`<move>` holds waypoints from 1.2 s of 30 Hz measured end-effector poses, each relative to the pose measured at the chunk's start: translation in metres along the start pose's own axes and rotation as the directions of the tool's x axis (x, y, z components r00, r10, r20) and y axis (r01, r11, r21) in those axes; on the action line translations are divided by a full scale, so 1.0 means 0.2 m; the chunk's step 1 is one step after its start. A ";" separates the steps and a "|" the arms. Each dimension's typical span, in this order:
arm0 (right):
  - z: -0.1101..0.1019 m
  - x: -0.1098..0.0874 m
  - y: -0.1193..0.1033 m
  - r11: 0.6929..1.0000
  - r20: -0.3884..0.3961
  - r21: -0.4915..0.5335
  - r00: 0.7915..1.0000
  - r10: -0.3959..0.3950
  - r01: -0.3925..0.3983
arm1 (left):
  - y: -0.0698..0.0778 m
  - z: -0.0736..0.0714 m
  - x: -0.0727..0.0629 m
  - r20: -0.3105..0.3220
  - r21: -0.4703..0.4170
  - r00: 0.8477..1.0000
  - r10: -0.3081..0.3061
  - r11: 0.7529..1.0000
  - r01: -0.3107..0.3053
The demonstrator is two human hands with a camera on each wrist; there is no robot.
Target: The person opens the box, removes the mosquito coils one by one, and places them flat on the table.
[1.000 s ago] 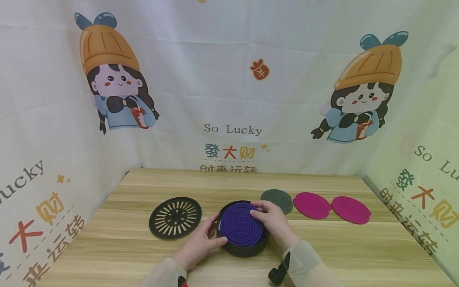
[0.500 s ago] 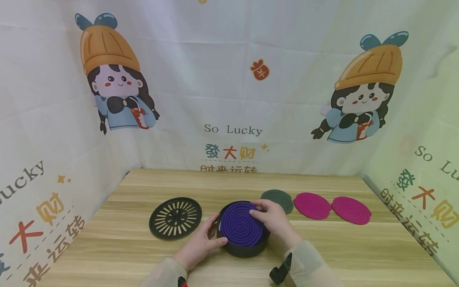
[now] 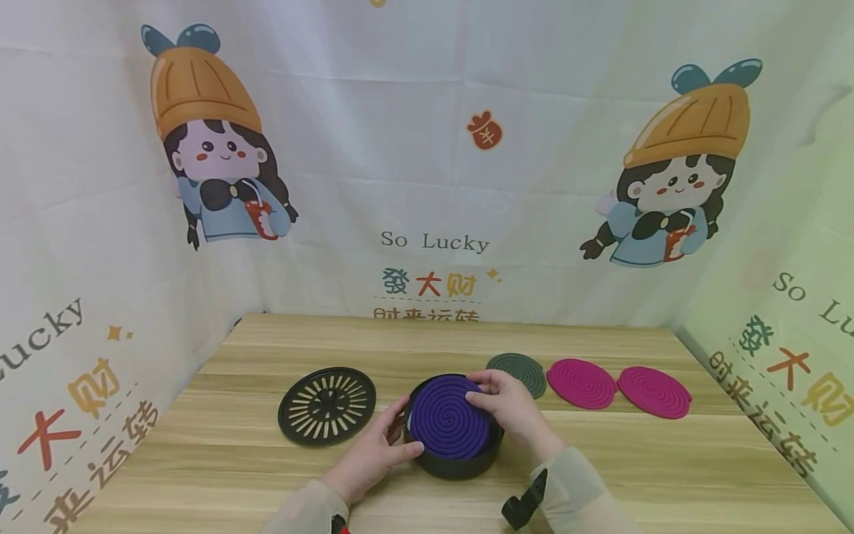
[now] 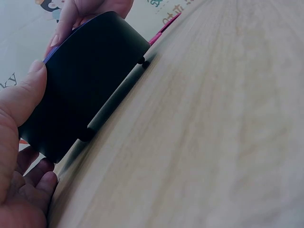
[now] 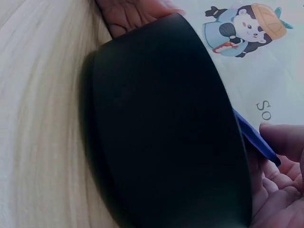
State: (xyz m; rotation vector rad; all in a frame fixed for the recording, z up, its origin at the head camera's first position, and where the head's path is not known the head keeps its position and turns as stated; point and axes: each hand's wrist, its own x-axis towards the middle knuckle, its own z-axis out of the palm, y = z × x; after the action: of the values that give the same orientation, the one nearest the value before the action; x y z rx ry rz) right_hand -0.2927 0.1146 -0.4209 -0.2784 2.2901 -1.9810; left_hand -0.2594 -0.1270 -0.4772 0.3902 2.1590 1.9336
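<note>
A round black mosquito coil box (image 3: 454,466) stands on the table on short feet, as the left wrist view shows. A purple mosquito coil (image 3: 448,419) lies tilted across its opening, its far right edge raised above the rim. My left hand (image 3: 375,454) grips the box's left side, the thumb at the near rim and the fingers round the outer wall. My right hand (image 3: 517,417) pinches the coil's raised edge between thumb and fingers; in the right wrist view the coil's edge (image 5: 256,137) sticks up past the box. The inside of the box is hidden under the coil.
A black slotted lid (image 3: 327,406) lies left of the box. Behind and to the right, a green coil (image 3: 515,371), a pink coil (image 3: 580,383) and another pink coil (image 3: 654,391) lie in a row. Printed cloth (image 3: 427,185) hangs round the wooden table (image 3: 640,467).
</note>
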 end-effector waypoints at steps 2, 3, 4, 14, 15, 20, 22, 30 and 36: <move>-0.01 0.00 0.01 0.999 0.029 0.026 0.999 0.020 -0.021 | 0.00 0.00 0.00 0.000 0.000 1.000 0.004 1.000 -0.004; -0.01 0.00 0.01 0.999 0.045 0.036 0.999 0.028 -0.030 | 0.00 0.00 0.00 0.000 0.001 1.000 0.006 1.000 -0.006; -0.02 0.00 0.01 0.998 0.060 0.043 0.998 0.035 -0.037 | 0.00 0.00 0.00 -0.001 0.001 1.000 0.008 1.000 -0.008; -0.04 0.01 0.02 0.996 0.145 0.066 0.988 0.057 -0.067 | -0.01 0.01 0.01 -0.002 -0.001 1.000 0.019 1.000 -0.019; -0.04 0.01 0.02 0.995 0.146 0.066 0.988 0.059 -0.069 | -0.01 0.01 0.01 -0.002 -0.002 1.000 0.020 1.000 -0.020; -0.04 0.00 0.01 0.995 0.149 0.072 0.987 0.057 -0.068 | -0.01 0.01 0.00 0.003 -0.005 1.000 0.023 1.000 -0.023; -0.04 0.00 0.01 0.995 0.146 0.077 0.988 0.053 -0.065 | -0.01 0.01 0.00 0.007 -0.007 1.000 0.018 1.000 -0.018; -0.02 0.01 0.02 0.997 0.112 0.059 0.992 0.051 -0.058 | -0.01 0.01 0.00 0.007 -0.009 1.000 0.007 1.000 -0.007; 0.00 0.02 0.02 0.994 0.114 0.097 0.992 0.043 -0.054 | 0.00 0.00 -0.01 -0.014 -0.016 1.000 -0.009 1.000 0.009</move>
State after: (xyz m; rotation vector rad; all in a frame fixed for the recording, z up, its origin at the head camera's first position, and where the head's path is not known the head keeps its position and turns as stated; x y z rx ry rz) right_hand -0.2973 0.1136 -0.4243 -0.3132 2.1032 -1.9943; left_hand -0.2577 -0.1268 -0.4767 0.3654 2.1492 1.9529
